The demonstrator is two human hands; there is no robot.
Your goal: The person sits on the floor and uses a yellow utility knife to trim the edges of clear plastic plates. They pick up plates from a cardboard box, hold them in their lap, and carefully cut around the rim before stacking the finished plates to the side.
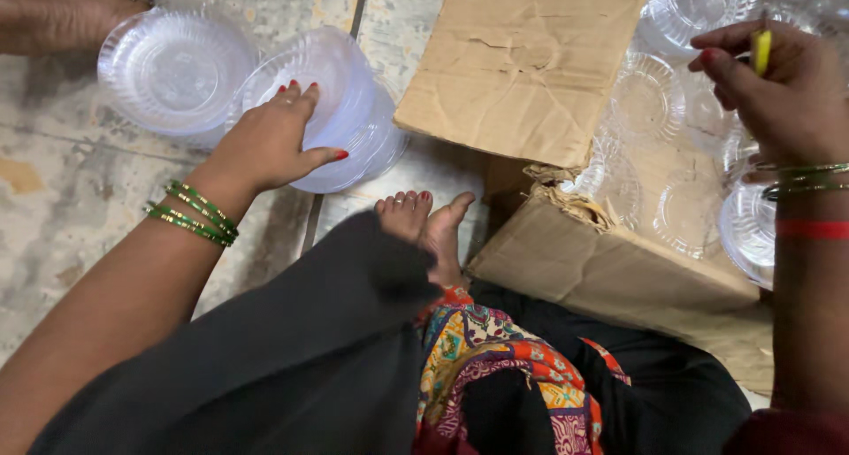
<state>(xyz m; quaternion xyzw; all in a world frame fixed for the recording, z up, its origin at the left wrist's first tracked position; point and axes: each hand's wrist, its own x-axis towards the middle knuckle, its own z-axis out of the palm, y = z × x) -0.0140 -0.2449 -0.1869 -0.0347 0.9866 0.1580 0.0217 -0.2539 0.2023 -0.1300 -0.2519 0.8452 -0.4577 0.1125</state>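
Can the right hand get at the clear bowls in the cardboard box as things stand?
Probably yes. The right hand hovers right over the clear bowls in the open cardboard box, flap folded away. But it already pinches a small yellow object.

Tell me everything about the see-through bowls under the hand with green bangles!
The stack of clear bowls looks like thin plastic, round, with ribbed sides and a bluish tint. Several are nested together, tipped on their side on the stone floor. The left hand rests on the stack's rim, fingers spread. A second clear stack lies just beside it.
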